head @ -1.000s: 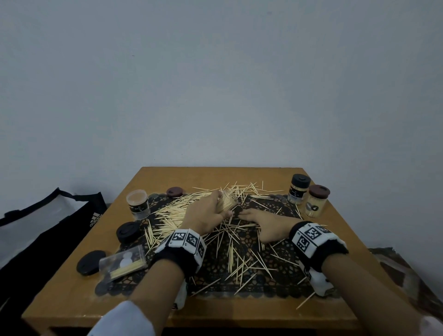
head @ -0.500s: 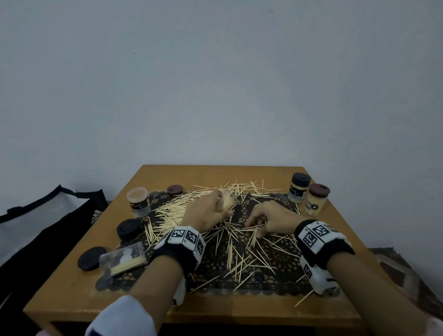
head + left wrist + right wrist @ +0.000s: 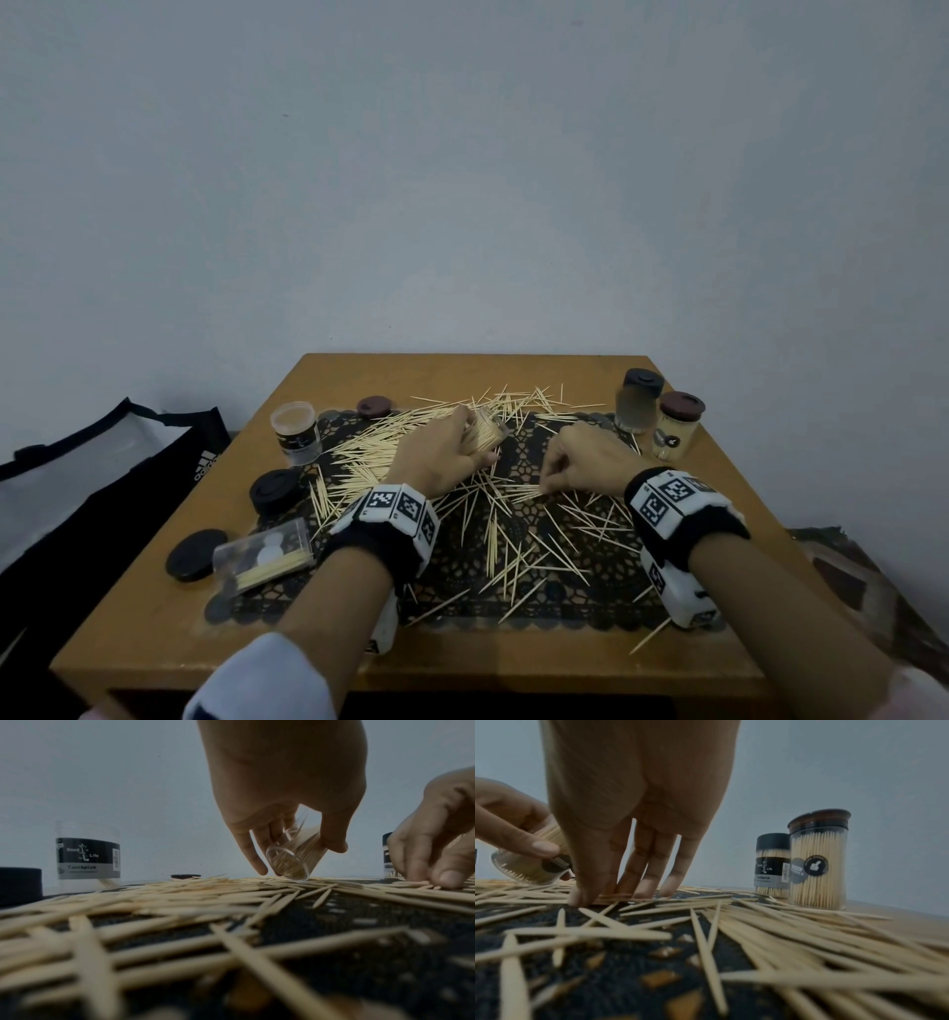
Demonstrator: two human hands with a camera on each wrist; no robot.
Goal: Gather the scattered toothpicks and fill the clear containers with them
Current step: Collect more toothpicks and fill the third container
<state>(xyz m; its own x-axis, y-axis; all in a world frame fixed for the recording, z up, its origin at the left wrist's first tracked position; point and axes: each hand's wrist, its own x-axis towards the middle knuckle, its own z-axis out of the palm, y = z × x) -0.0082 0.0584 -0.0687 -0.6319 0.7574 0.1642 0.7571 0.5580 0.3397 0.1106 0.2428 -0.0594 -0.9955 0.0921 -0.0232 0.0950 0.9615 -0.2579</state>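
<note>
Wooden toothpicks (image 3: 518, 539) litter black lace mat (image 3: 590, 591); left hand (image 3: 441, 452) grips clear jar (image 3: 485, 431).

Capped jars (image 3: 660, 424) at right edge (standing close together)

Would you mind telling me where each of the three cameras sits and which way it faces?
Head: above the table, facing down and forward; both hands and forearms show.
Left wrist: low over the toothpicks, looking along the left hand that grips the tilted container.
Right wrist: low on the mat, looking along the right hand towards two capped jars.
Both wrist views show the tilted container.
</note>
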